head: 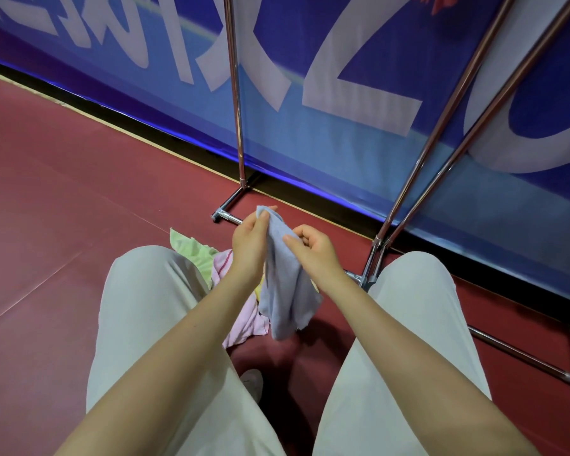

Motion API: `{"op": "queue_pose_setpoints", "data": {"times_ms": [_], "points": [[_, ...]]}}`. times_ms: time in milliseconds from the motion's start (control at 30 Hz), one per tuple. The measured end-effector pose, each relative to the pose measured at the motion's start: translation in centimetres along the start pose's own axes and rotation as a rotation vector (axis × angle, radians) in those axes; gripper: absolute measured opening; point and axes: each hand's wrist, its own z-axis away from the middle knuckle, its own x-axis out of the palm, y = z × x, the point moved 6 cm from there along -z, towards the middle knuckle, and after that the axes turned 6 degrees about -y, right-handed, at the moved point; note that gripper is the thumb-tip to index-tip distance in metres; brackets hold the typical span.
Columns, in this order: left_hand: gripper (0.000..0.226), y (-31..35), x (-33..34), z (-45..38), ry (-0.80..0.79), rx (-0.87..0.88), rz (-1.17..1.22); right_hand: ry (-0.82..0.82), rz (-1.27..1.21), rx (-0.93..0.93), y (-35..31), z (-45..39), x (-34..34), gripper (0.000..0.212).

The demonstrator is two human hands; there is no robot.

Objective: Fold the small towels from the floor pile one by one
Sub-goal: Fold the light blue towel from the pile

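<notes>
A light blue small towel [285, 291] hangs crumpled in the air between my knees. My left hand [249, 240] pinches its top corner, held highest. My right hand [311, 246] grips the towel's edge a little lower, with the thumb pressed on the cloth. Below and to the left, the floor pile shows a pink towel [241, 319], a green towel [196, 253] and a bit of yellow cloth, partly hidden by my left arm and knee.
I am crouched on a red floor [63, 192], light trousers at both sides. A blue banner [343, 110] on a chrome frame stands just ahead, its metal feet [226, 213] lying on the floor near the pile and to the right [524, 357].
</notes>
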Motion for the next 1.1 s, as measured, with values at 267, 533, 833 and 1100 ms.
{"op": "queue_pose_setpoints", "data": {"times_ms": [267, 533, 833, 1100], "points": [[0.026, 2.5, -5.5, 0.0, 0.125, 0.072, -0.07, -0.143, 0.15, 0.045, 2.1, 1.4, 1.0, 0.03], [0.02, 3.0, -11.8, -0.1, 0.301, 0.056, 0.157, -0.284, 0.492, 0.155, 7.2, 2.5, 1.7, 0.028], [0.029, 3.2, -14.7, 0.2, 0.368, 0.075, 0.24, -0.282, 0.551, 0.254, 8.2, 3.4, 0.9, 0.04], [0.018, 5.3, -13.3, 0.5, 0.228, 0.228, -0.038, -0.143, 0.604, 0.253, 8.1, 2.7, -1.4, 0.011]]}}
